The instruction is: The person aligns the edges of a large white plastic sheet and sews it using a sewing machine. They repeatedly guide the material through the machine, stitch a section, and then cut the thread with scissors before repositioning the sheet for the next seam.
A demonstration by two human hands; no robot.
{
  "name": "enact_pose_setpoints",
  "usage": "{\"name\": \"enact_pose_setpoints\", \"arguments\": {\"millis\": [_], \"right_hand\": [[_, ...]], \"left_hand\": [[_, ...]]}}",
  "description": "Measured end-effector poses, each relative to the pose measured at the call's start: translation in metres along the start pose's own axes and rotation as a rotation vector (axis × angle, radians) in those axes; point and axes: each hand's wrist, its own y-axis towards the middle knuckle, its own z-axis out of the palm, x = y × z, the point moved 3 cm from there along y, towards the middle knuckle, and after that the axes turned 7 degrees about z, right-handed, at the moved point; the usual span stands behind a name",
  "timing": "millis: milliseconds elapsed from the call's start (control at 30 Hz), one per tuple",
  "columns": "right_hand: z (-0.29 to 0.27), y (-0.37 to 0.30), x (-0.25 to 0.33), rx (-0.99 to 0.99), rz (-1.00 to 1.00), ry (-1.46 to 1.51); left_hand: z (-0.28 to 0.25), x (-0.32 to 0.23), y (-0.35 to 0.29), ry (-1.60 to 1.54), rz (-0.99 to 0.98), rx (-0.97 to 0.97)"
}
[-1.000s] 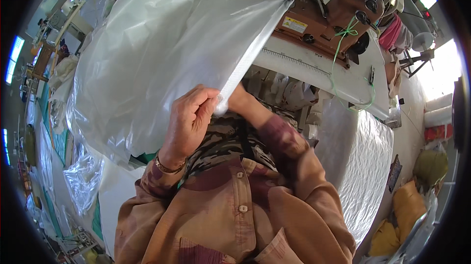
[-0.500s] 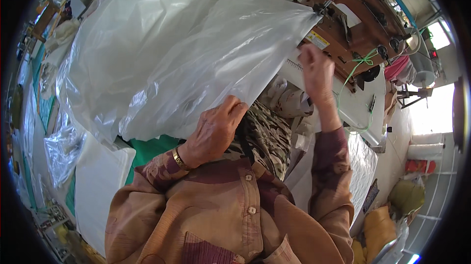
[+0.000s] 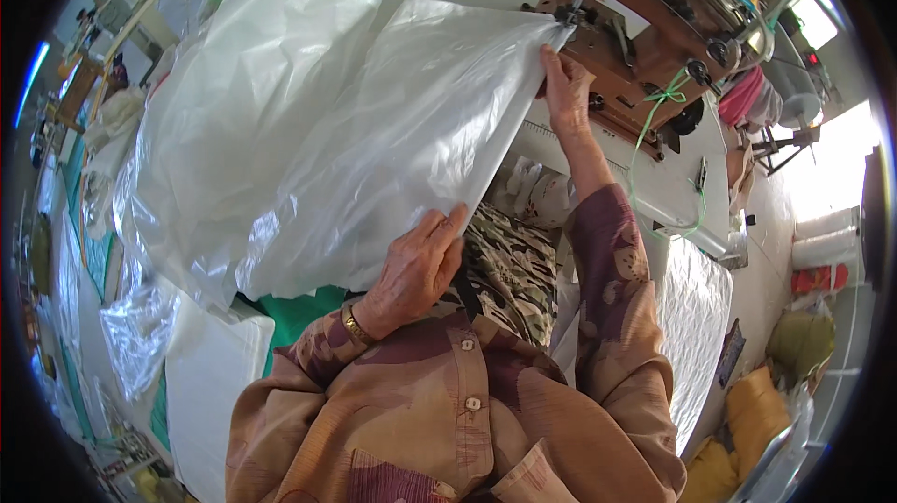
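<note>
A large translucent white plastic sheet (image 3: pixel 280 120) spreads across the table, its narrow corner running up to the needle end of a brown sewing machine (image 3: pixel 607 55). Near my lap, my left hand (image 3: pixel 416 265) pinches the sheet's near edge between thumb and fingers. Close to the machine's needle area, my right hand (image 3: pixel 567 92) grips the same edge further up, thumb and fingers pressed together on it. Between the two hands the edge runs fairly straight. The presser foot itself is too small to make out.
A green cord (image 3: pixel 645 129) hangs from the machine over the white tabletop (image 3: pixel 687 199), where small dark snips (image 3: pixel 702 174) lie. Camouflage cloth (image 3: pixel 509 255) covers my lap. White stacked sheets (image 3: pixel 215 382) lie at the left, and yellow bundles (image 3: pixel 757 414) at the lower right.
My right hand has moved up from beside the machine and taken hold of the sheet's edge near the needle. My left hand stays on the edge. The whole view has shifted slightly.
</note>
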Motion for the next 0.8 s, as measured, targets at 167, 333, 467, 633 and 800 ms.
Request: {"name": "enact_pose_setpoints", "arguments": {"millis": [167,333,467,633,800], "right_hand": [[-0.006,0.001,-0.009,-0.032,-0.072,0.099],[-0.005,-0.006,-0.019,0.049,-0.017,0.212],[-0.009,-0.007,-0.025,0.072,-0.011,0.204],[-0.004,-0.017,-0.009,-0.002,-0.08,0.186],[-0.008,-0.023,-0.003,-0.048,-0.101,0.011]], "left_hand": [[0.027,-0.006,0.016,-0.1,0.043,0.058],[0.037,0.01,0.024,-0.045,0.049,0.175],[0.045,0.025,0.032,0.002,0.081,0.203],[0.048,0.043,0.064,0.082,0.149,0.145],[0.05,0.049,0.113,0.154,0.164,0.106]]}}
